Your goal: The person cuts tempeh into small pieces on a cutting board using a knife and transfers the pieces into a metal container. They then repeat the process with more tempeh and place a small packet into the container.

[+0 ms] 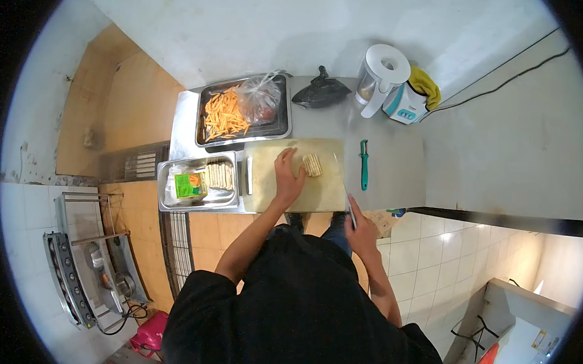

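My left hand (288, 176) rests on the pale yellow cutting board (265, 187), fingers extended and thumb apart. Just right of it lies a small sliced block of what looks like tempeh (312, 165), with a narrow gap between. My right hand (362, 236) is closed round a knife (351, 210) beyond the board's lower right corner, the blade pointing up toward the board. Left of the board, a steel tray (163, 199) holds similar pale slices (220, 177) and a green and yellow packet (190, 185).
A dark baking tray (284, 125) holds orange strips (223, 115) and a clear plastic bag (258, 99). Behind the board sits a black bag (321, 90). A blender jug (382, 76) and its base (404, 106) stand at back right; a green peeler (364, 165) lies right of the board.
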Demonstrator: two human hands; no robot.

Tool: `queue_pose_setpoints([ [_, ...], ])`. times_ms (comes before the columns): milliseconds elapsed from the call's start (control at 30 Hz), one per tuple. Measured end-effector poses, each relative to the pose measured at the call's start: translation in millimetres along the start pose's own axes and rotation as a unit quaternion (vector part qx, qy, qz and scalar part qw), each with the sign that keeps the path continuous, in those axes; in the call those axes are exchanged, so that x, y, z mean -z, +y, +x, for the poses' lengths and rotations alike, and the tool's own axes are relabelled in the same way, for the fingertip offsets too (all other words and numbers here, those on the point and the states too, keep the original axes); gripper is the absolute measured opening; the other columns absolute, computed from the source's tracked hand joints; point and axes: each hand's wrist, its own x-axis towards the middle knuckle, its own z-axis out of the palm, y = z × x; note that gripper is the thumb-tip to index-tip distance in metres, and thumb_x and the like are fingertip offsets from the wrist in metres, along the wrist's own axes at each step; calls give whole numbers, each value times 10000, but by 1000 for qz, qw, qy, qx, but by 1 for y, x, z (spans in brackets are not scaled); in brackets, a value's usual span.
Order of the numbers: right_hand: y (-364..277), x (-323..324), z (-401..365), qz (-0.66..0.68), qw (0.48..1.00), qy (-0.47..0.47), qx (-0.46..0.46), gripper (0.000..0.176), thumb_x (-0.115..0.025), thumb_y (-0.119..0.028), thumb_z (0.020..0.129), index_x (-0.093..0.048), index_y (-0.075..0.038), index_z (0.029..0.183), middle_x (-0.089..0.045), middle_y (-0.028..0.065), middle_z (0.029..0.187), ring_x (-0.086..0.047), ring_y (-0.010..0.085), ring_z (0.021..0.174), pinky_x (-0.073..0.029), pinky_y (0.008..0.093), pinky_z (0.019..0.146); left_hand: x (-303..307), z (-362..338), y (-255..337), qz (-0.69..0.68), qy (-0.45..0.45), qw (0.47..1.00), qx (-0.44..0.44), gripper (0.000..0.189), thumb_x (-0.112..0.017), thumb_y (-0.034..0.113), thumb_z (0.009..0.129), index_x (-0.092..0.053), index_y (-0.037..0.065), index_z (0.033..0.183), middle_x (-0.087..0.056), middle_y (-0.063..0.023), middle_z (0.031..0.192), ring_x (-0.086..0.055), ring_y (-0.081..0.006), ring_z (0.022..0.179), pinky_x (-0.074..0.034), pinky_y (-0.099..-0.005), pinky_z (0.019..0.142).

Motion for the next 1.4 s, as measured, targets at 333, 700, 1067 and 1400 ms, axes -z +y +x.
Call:
queue_pose_setpoints([
  [333, 2, -62, 21, -26, 999, -30, -24, 630, -604, -173, 951, -463, -250, 1560, -713, 249, 889, -692, 433, 773, -555, 512, 720, -31, -15, 14, -267, 25, 921, 283, 687, -629, 245, 1018, -330, -63, 1555, -423, -297, 1564, -419, -377, 1463, -346, -430, 1188],
  [700, -50, -71, 5, 106, 991, -48, -72, 645, -582, -158, 975, -390, -151, 1591, -689, 320, 886, -675, 473, 733, -538, 524, 688, -36, -2, 14, -238, -2, 938, 251, 657, -633, 123, 978, -346, -82, 1533, -480, -344, 1494, -482, -407, 1419, -406, -432, 1158],
  [1067, -52, -74, -1, 329, 921, -120, -169, 729, -550, -161, 1033, -190, -204, 1665, -680, 150, 793, -684, 266, 635, -562, 421, 647, -2, 25, -1, -166, -114, 957, 207, 674, -729, 111, 860, -447, -70, 1445, -658, -251, 1226, -664, -382, 1109, -531, -442, 994],
  [1400, 0, -53, -7, 258, 962, -1, -89, 688, -539, -157, 1039, -239, -149, 1657, -616, 77, 776, -554, 136, 583, -492, 313, 570, -10, 26, 33, 217, -107, 967, 83, 758, -831, 249, 766, -471, 26, 1394, -590, -208, 1234, -589, -383, 1147, -520, -481, 955],
])
